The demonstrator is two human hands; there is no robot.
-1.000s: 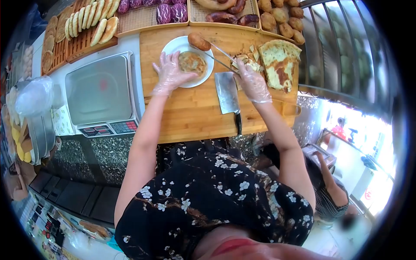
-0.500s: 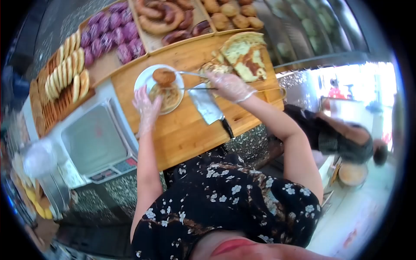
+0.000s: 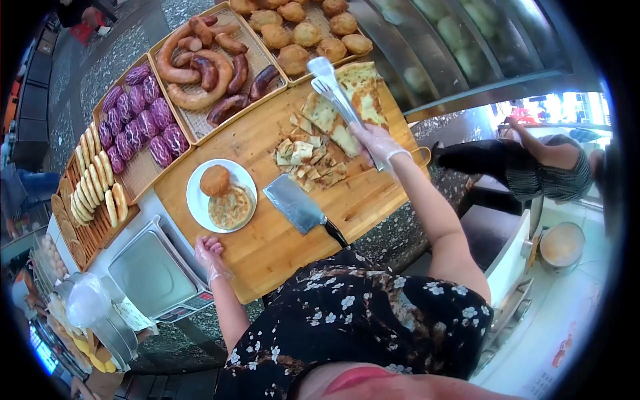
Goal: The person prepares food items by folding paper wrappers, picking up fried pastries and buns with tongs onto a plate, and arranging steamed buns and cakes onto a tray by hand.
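Note:
My gloved right hand is closed around metal tongs, which point up over pieces of flatbread. Chopped flatbread bits lie on the wooden board below them. My gloved left hand, fingers curled in and nothing visible in them, rests by the board's near left edge. Just beyond it stands a white plate with a round brown fried bun partly overlapping a flat round pancake. A cleaver lies flat between the plate and my right arm, its black handle towards me.
Trays of sausages, purple striped buns, fried balls and pale sliced buns line the far side. A scale sits left of the wooden board. Another person is at the right.
My right hand has lifted the tongs off the plate and swung them up and right. My left hand has drawn back from the plate towards me, its fingers now curled.

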